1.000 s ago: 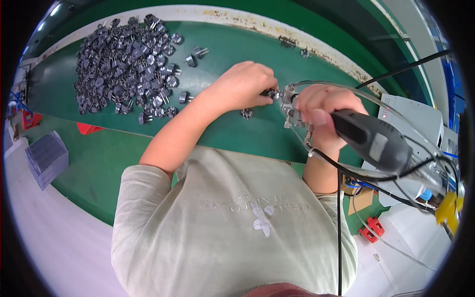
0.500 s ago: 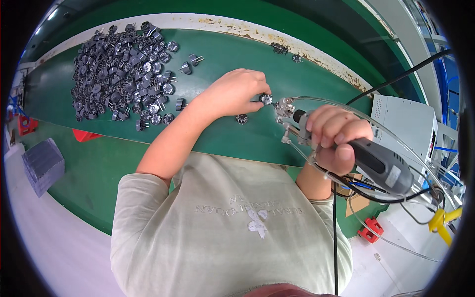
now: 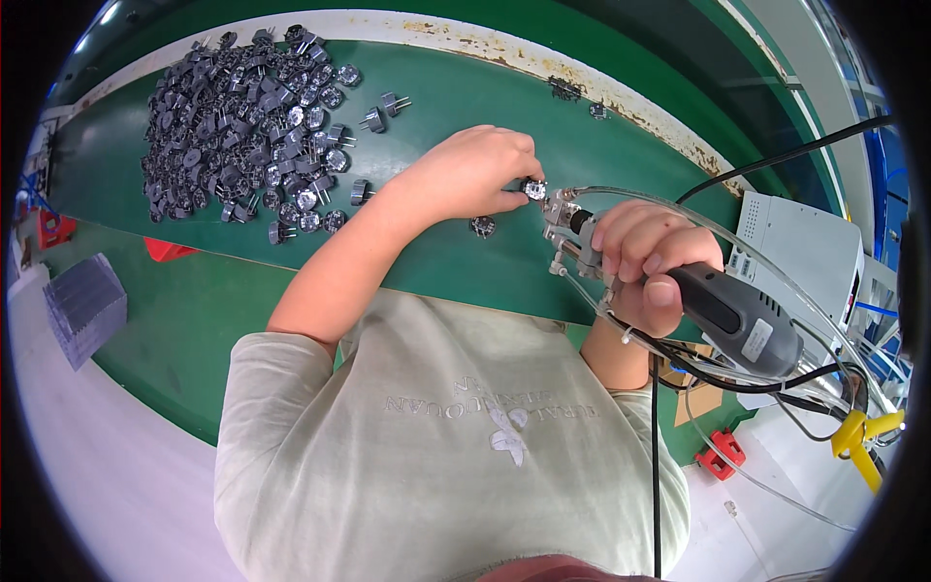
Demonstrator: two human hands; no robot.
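Note:
My left hand point(image 3: 475, 173) reaches over the green bench with thumb and fingers pinched on a small dark plug part point(image 3: 534, 190), whose pale face points toward the tool. In my right hand point(image 3: 652, 254) is a grey electric screwdriver point(image 3: 742, 318), my fingers wrapped around its body. The metal nose point(image 3: 561, 211) of the screwdriver sits right beside the held part; whether the bit touches it cannot be made out. Just below my left hand lies one loose round plug part point(image 3: 482, 227). A big heap of grey plug parts point(image 3: 242, 126) covers the left of the bench.
Clear tubes and a black cable run from the screwdriver past a yellow clamp point(image 3: 857, 436). A pale machine box point(image 3: 800, 242) stands at the right. A rusty white ledge point(image 3: 465, 41) bounds the far side of the green bench point(image 3: 427, 276), with dark bits point(image 3: 565, 89) near it.
The view has shifted slightly. The held plug part is turned a little, and the screwdriver's nose stays close beside it. Both hands keep their grips.

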